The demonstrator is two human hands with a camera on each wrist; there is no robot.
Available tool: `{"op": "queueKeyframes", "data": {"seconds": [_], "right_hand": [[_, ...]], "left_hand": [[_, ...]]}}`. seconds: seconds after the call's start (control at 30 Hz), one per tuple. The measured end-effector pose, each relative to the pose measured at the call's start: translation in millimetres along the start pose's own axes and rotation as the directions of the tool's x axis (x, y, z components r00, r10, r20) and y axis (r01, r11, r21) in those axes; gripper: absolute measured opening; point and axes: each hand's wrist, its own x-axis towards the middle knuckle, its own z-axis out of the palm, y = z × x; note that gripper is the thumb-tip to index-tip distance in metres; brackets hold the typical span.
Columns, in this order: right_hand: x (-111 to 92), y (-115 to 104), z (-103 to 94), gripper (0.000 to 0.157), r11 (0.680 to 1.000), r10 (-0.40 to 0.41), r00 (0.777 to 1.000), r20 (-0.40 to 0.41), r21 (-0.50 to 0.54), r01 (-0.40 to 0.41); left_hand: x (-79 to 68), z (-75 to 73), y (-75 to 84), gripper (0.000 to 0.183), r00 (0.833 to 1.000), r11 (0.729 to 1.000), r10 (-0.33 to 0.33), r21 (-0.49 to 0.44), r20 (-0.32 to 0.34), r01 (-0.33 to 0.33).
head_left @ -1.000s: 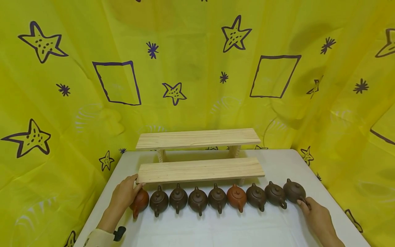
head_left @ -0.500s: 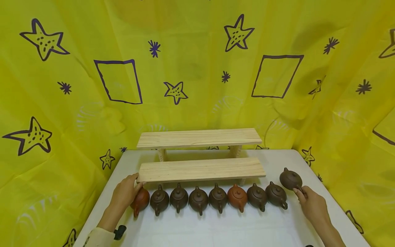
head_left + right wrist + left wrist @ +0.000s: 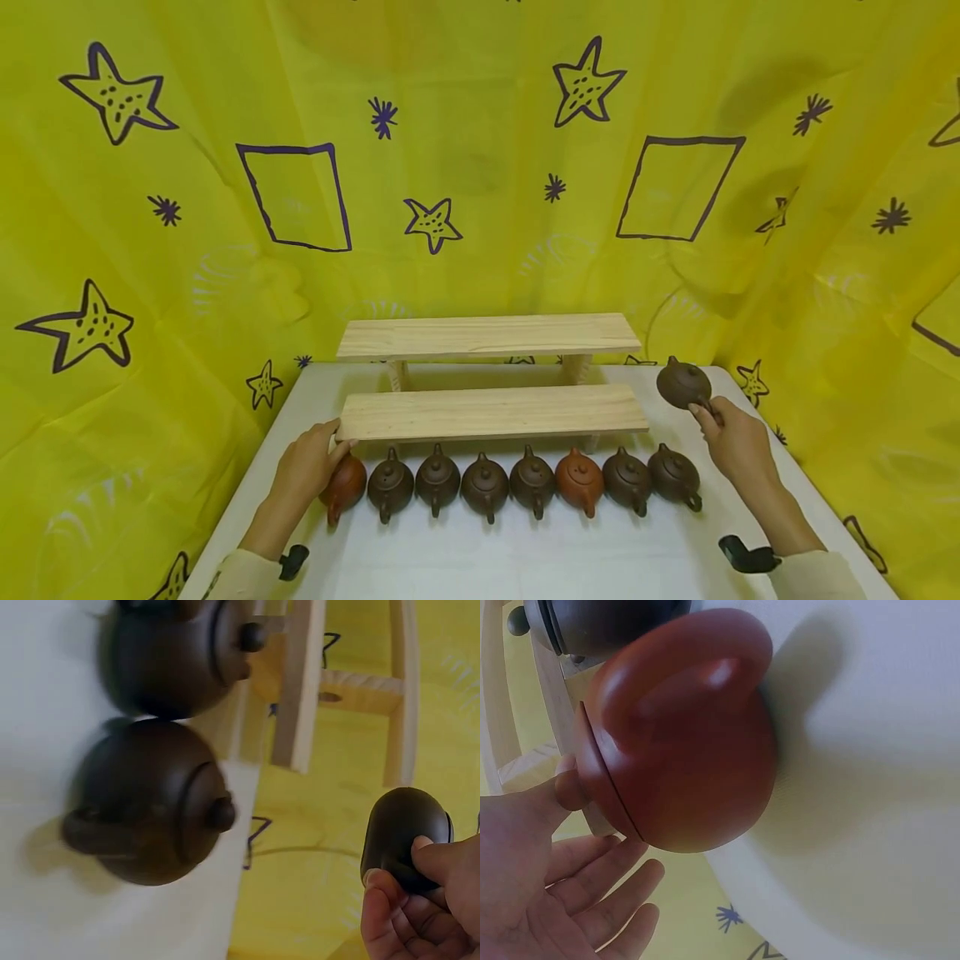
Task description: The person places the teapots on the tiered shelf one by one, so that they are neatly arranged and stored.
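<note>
My right hand (image 3: 738, 437) holds a dark brown teapot (image 3: 684, 385) by its handle, raised at the right end of the two-step wooden stand (image 3: 495, 414). The right wrist view shows the thumb and fingers pinching that handle. My left hand (image 3: 303, 467) is at the left end of the stand's lower board, thumb and fingers gripping its front corner. Just under that hand stands a reddish-brown teapot (image 3: 697, 772), partly covered by it in the head view. Its lid knob overlaps the thumb in the left wrist view.
Several dark teapots (image 3: 483, 485) and another reddish teapot (image 3: 579, 479) stand in a row before the stand, handles toward me. The upper board (image 3: 487, 336) rises behind the lower one. Yellow patterned cloth (image 3: 480, 167) surrounds the white table (image 3: 525, 558).
My right hand has lifted the dark teapot from the right end of the row and carried it up, away from me and slightly left. The left hand stays at the stand's corner.
</note>
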Motion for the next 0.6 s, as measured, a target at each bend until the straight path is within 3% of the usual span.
{"op": "queueKeyframes", "data": {"seconds": [0.3, 0.6], "right_hand": [[34, -36, -8.6, 0.035, 0.999, -0.011, 1.0, 0.016, 0.03, 0.01], [66, -58, -2.3, 0.035, 0.998, -0.046, 0.998, 0.045, 0.055, 0.043]], "left_hand": [[-2.2, -1.2, 1.0, 0.056, 1.0, 1.0, -0.01, -0.002, 0.015, 0.01], [-0.8, 0.3, -1.1, 0.055, 1.0, 1.0, 0.004, 0.004, -0.002, -0.004]]}}
